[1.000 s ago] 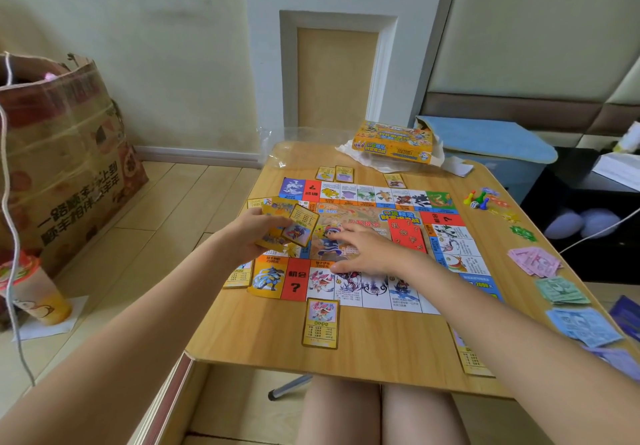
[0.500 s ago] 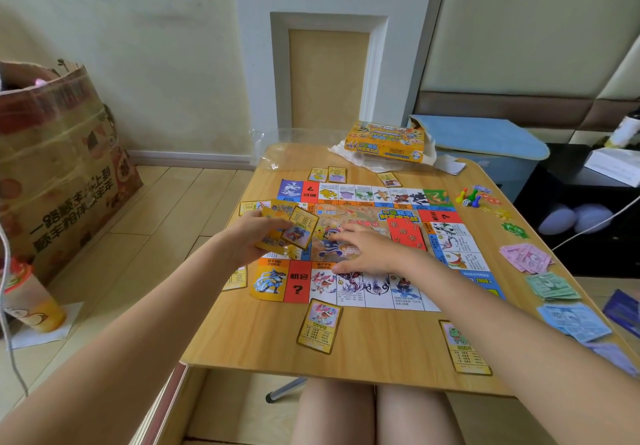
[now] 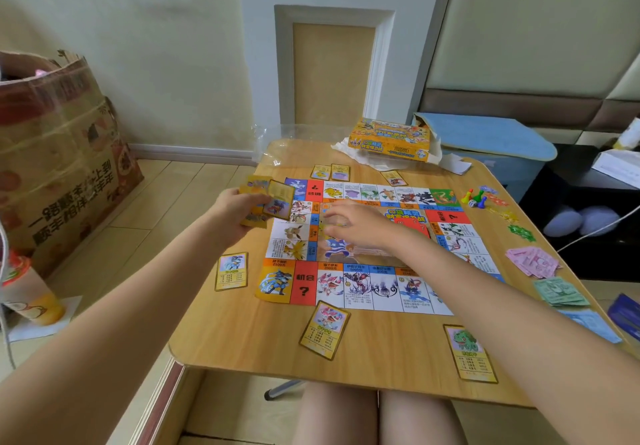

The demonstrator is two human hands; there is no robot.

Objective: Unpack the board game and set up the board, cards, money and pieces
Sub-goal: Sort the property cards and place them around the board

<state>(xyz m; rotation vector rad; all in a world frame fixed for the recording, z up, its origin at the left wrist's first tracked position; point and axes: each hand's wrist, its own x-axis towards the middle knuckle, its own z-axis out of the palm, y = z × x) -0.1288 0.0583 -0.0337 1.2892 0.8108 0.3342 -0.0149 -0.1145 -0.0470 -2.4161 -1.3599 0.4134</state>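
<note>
My left hand (image 3: 239,207) pinches the card stack (image 3: 268,202) over the board's (image 3: 363,288) far-left corner; right hand (image 3: 353,224) relaxed, pressing board centre, holding nothing. Risk: loose top card slides off, scattering onto the squares

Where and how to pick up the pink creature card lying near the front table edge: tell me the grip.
The pink creature card lies flat on the table, tilted, free of the board. It offers no raised edge, so probably press down on its face, slide it toward the near table edge, then pinch the overhanging short end between thumb and fingers, coming from the front.
</note>
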